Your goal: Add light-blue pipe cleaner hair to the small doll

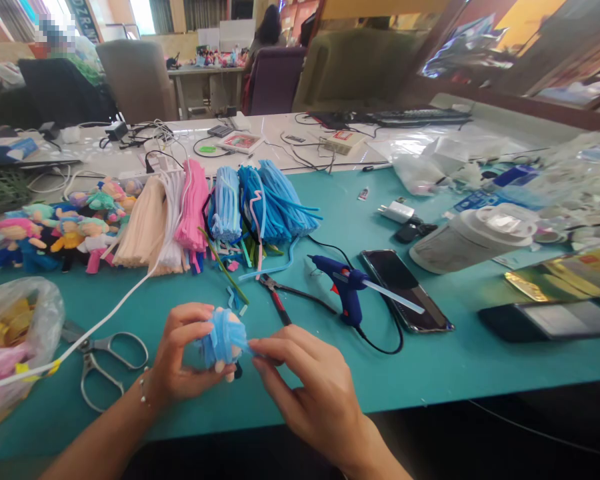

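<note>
Above the front of the green mat, my left hand (183,350) is closed round a small pipe-cleaner doll (223,339) with light blue hair and pale peach parts. From the doll's right side sticks out a light blue strand (247,347), and the thumb and fingertips of my right hand (315,387) pinch its end. Beyond my hands lie pliers with red-and-black handles (276,300) and a dark blue glue gun (347,287) with a clear stick in its back. Scissors (103,353) rest to the left of my left hand.
Bundles of peach (143,227), pink (193,207) and blue pipe cleaners (285,200) lie at the back. Several finished dolls (70,227) sit at left, behind a plastic bag (25,327). A phone (407,290) and a lidded cup (473,237) are at right. A white cable (125,297) crosses the left side.
</note>
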Available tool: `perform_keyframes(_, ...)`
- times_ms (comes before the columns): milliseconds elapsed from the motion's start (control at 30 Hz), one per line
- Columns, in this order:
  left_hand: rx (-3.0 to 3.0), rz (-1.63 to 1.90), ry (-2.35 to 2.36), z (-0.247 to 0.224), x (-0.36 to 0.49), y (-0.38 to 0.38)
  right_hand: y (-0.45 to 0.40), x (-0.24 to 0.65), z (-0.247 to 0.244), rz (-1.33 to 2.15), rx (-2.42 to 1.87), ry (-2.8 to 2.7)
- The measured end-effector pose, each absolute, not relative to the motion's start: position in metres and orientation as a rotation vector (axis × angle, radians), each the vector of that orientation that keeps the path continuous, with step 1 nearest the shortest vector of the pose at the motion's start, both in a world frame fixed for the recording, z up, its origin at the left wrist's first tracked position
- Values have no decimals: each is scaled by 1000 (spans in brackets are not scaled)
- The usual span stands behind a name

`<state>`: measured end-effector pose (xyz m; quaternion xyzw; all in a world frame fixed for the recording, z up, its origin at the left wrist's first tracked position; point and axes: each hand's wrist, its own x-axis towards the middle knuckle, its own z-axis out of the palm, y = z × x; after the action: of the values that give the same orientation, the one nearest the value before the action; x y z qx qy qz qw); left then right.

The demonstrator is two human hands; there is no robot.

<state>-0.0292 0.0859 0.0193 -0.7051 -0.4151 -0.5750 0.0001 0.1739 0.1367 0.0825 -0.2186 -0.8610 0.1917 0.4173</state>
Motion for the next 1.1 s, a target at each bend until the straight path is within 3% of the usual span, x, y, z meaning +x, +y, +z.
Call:
perform_keyframes(567, -2244, -1795, -1265, 21, -28, 86, 139, 165, 84, 628, -603, -2080)
perform_keyframes(1100, -2249, -1675, -1236, 25, -29, 87, 137, 165, 80, 510, -615, -2122)
